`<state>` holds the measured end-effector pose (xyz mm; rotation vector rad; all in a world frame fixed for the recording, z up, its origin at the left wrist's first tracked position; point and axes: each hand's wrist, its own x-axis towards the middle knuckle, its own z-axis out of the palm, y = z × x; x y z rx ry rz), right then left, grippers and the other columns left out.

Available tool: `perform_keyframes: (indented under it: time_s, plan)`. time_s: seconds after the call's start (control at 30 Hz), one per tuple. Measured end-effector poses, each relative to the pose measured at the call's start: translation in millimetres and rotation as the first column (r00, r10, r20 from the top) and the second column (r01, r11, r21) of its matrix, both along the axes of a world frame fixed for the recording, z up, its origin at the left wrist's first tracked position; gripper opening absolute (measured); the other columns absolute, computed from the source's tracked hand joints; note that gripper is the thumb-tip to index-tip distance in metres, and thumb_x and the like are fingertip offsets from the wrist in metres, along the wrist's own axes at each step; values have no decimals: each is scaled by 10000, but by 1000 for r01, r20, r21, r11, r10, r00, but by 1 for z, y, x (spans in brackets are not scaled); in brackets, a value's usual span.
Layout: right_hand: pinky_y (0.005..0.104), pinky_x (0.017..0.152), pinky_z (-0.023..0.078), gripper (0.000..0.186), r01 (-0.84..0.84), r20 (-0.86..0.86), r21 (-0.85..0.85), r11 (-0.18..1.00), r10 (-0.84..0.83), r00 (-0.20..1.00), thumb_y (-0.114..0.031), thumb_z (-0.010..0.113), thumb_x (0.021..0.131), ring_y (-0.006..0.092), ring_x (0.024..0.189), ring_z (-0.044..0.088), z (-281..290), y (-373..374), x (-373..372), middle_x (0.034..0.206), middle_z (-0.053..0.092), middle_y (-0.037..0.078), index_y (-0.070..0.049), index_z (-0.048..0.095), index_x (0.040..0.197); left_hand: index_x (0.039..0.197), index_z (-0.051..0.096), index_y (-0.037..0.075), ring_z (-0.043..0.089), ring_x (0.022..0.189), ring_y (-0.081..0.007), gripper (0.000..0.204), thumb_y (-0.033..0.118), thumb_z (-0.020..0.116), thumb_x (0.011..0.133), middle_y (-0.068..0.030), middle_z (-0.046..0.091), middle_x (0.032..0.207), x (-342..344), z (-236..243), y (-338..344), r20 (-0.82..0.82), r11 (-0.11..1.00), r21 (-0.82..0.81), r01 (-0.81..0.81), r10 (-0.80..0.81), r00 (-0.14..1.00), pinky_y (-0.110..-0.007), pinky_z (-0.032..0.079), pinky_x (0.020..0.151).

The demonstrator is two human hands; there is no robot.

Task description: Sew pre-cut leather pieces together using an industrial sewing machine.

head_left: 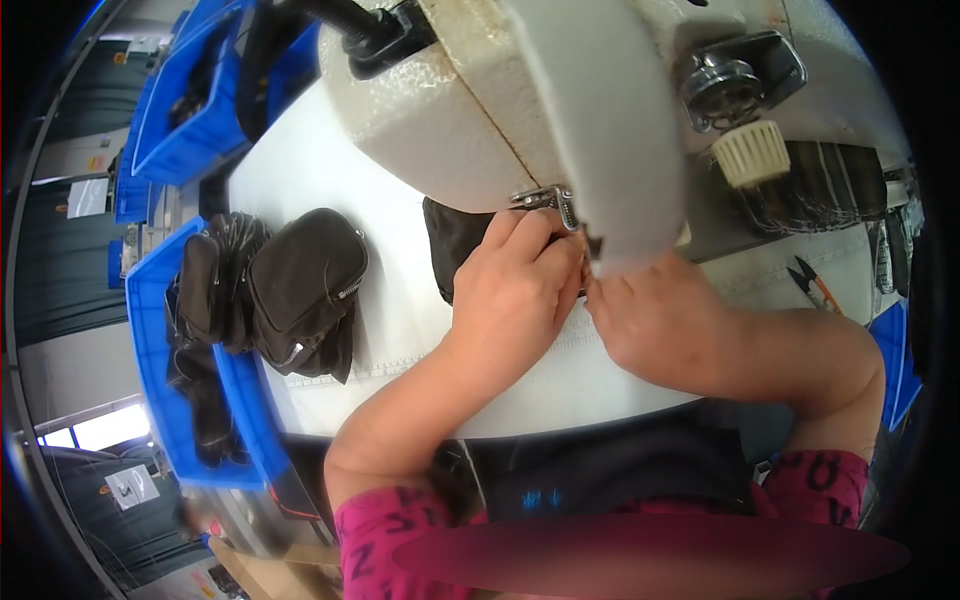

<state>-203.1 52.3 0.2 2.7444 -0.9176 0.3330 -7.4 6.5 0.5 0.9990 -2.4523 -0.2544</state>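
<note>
My left hand (515, 290) rests on a black fabric piece (452, 245) under the head of a cream sewing machine (520, 100), fingers curled close to the presser foot (552, 200). My right hand (650, 315) lies beside it to the right, fingertips touching the left hand's at the needle area. The machine head hides the needle and most of the fabric. Both hands press on the piece against the white table (330, 170).
Finished black pouches (305, 290) lie stacked at the table's left edge, more in a blue bin (155, 350). Other blue bins (190, 110) stand at the far left. Small thread snips (815, 285) lie at right. The handwheel knob (750, 150) sticks out above.
</note>
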Motion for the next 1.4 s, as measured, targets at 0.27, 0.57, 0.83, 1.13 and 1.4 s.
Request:
perform_keyframes:
  time_s: [0.27, 0.57, 0.83, 1.13, 1.4]
  plan:
    - [345, 638, 439, 184, 50, -3, 116, 992, -50, 999, -143, 681, 673, 211, 754, 594, -2, -9, -1, 768, 604, 76, -23, 735, 801, 1075, 768, 31, 656, 825, -294, 264, 24, 755, 811, -87, 691, 987, -1, -8, -10, -57, 999, -14, -35, 34, 998, -385, 535, 696]
    - [363, 663, 487, 161, 148, -16, 70, 986, -148, 989, -138, 706, 721, 198, 797, 637, -7, -16, 2, 869, 624, 57, -72, 743, 863, 1045, 768, 69, 663, 826, -291, 234, 77, 775, 811, -76, 686, 951, 0, -12, -14, -44, 996, -17, -89, 89, 995, -387, 540, 700]
    - [362, 663, 482, 178, 95, -22, 142, 985, -93, 995, -140, 694, 772, 184, 796, 646, -2, -17, -2, 868, 637, 45, -51, 727, 922, 944, 741, 87, 664, 821, -282, 164, 91, 798, 791, -41, 697, 900, 9, -8, -18, 3, 995, -83, -50, 50, 999, -385, 539, 717]
    - [365, 679, 491, 239, 150, 18, 32, 988, -151, 988, -143, 679, 785, 194, 804, 674, -2, -19, 1, 874, 655, 41, -34, 690, 998, 913, 739, 128, 672, 832, -276, 105, 138, 763, 812, -15, 711, 867, 10, -9, -21, -27, 984, 122, -131, 135, 990, -382, 552, 666]
    - [366, 687, 520, 196, 115, 85, 99, 988, -124, 989, -137, 664, 791, 200, 829, 676, -4, -21, 0, 870, 658, 46, -52, 693, 966, 902, 737, 118, 677, 869, -260, 117, 122, 776, 792, -7, 696, 874, 7, -10, -17, -12, 994, 6, -106, 106, 994, -374, 560, 667]
